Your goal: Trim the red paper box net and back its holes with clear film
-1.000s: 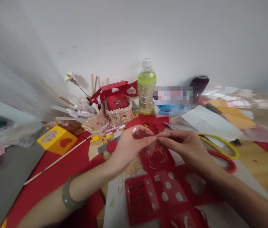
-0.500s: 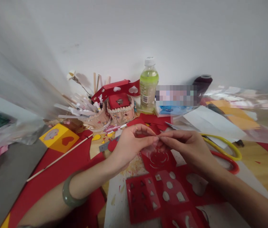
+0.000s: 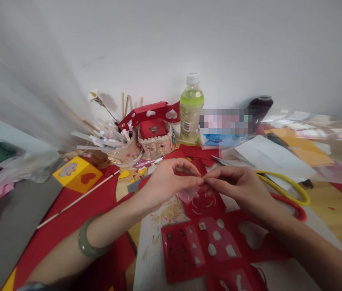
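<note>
My left hand (image 3: 169, 180) and my right hand (image 3: 240, 184) meet fingertip to fingertip, each in a closed pinch. From the pinch hangs a small piece of clear plastic film (image 3: 188, 195), just below my left fingers. Under my hands lies a red paper cutout (image 3: 193, 236), cross-shaped, with triangles, rounded holes, a heart and curved slits cut through it. Clear film covers some of its panels. My right wrist passes above the heart panel, hiding part of it. The cutout rests on a stained white board (image 3: 148, 258).
Scissors with yellow and red handles (image 3: 302, 198) lie at right, beside white paper (image 3: 275, 155). Behind stand a green drink bottle (image 3: 191, 109), a tissue pack (image 3: 219, 140) and decorated pots (image 3: 155, 147). At left are a yellow box (image 3: 79, 176) and a thin wooden stick (image 3: 78, 199).
The film now hangs lower and further left beneath my left fingertips. Both hands stay pinched together in nearly the same place. The whole view has shifted slightly.
</note>
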The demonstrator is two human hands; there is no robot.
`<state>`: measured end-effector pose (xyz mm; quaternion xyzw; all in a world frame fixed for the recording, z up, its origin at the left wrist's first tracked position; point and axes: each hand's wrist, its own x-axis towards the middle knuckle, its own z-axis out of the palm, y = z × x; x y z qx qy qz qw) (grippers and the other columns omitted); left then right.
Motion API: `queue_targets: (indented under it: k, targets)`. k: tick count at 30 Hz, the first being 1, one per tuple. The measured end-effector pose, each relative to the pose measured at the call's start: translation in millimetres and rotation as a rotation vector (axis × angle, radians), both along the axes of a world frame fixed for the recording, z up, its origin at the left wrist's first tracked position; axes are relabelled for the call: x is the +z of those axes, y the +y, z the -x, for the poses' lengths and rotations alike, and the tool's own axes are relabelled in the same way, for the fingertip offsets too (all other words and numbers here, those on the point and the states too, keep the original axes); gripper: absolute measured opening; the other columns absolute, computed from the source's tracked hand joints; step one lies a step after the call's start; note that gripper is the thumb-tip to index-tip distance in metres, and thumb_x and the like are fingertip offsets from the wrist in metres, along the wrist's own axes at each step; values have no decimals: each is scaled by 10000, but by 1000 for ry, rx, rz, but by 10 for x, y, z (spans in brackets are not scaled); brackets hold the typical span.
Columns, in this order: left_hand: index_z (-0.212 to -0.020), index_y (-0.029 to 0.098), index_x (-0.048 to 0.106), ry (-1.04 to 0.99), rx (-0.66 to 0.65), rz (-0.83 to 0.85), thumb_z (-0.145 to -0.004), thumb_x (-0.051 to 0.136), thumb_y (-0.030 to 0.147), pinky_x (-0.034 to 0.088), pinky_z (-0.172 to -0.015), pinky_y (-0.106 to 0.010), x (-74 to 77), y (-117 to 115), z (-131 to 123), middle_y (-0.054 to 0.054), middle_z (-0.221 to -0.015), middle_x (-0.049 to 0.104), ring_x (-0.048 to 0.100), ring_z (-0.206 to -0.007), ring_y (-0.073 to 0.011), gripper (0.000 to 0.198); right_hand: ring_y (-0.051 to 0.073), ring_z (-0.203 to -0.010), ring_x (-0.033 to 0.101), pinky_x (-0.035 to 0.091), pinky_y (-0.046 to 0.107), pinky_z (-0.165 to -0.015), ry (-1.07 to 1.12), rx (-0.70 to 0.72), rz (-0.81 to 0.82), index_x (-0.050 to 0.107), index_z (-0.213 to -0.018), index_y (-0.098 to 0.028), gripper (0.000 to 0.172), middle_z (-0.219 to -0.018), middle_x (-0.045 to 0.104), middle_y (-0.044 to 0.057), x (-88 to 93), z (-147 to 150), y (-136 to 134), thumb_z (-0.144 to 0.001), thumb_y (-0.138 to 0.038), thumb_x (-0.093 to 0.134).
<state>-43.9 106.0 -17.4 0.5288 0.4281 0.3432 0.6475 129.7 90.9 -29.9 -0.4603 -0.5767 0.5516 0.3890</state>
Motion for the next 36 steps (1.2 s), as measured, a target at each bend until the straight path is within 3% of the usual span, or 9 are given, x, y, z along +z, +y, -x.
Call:
queue_targets:
  k: [7,16,27,36]
  targets:
    - [-664,152,595,34,-16,-27,-625,709,178,443,-547,-213,6,6,1,36,-584,598,551,-520,-82,124,118,-557,604,474,230,-557,-18,35,10,681,-646,-198,148,-595,665,-2,-5,-15,23,-697,-336,662]
    - [-699,144,608,-7,-22,8,-671,673,196,435,-522,-198,28,16,5,23,-617,600,558,-527,-82,88,103,-551,616,482,205,-545,189,54,142,705,-685,-168,189,-634,688,31,-64,-15,40,-694,-357,703]
    - [-687,151,606,82,14,-142,-669,674,182,449,-578,-207,36,18,14,30,-636,597,549,-572,-82,77,113,-527,610,489,226,-548,82,20,115,702,-674,-184,170,-576,666,13,-19,-18,37,-659,-353,711]
    - [-691,144,589,94,7,-124,-686,657,152,463,-551,-188,64,-10,-3,37,-610,592,562,-548,-75,68,103,-523,590,467,216,-539,56,15,92,689,-656,-184,156,-564,653,3,0,-16,37,-659,-339,703]
